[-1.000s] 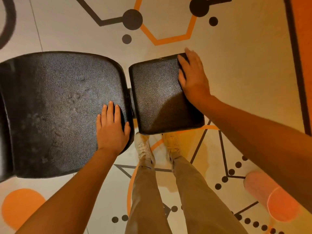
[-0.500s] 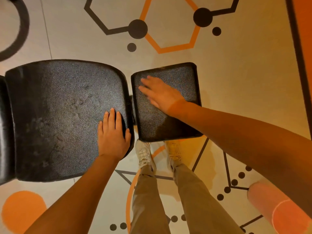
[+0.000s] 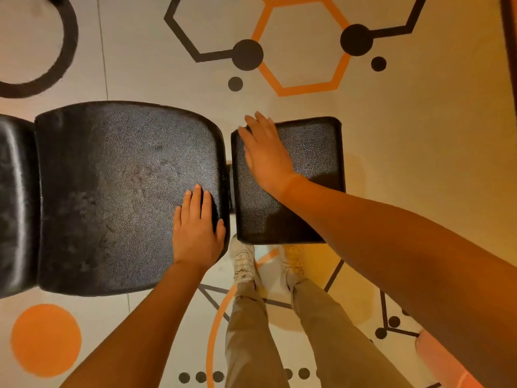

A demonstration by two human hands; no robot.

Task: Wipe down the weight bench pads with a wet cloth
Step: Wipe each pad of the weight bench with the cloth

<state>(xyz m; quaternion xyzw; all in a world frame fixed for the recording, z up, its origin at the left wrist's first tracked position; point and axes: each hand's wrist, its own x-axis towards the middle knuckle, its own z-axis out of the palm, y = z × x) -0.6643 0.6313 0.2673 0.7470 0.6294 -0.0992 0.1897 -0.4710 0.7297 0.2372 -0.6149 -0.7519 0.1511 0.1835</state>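
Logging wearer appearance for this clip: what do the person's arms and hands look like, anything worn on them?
Both forearms are bare with no sleeves in view. The left hand and right hand wear no gloves, and no rings, watch or bands are visible.

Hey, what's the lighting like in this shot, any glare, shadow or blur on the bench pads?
Head view: warm orange light; sheen on the large pad, bright glare on the far-left pad; the right arm's shadow darkens the small pad; right hand slightly soft, left hand sharp; wide-angle bending at edges.
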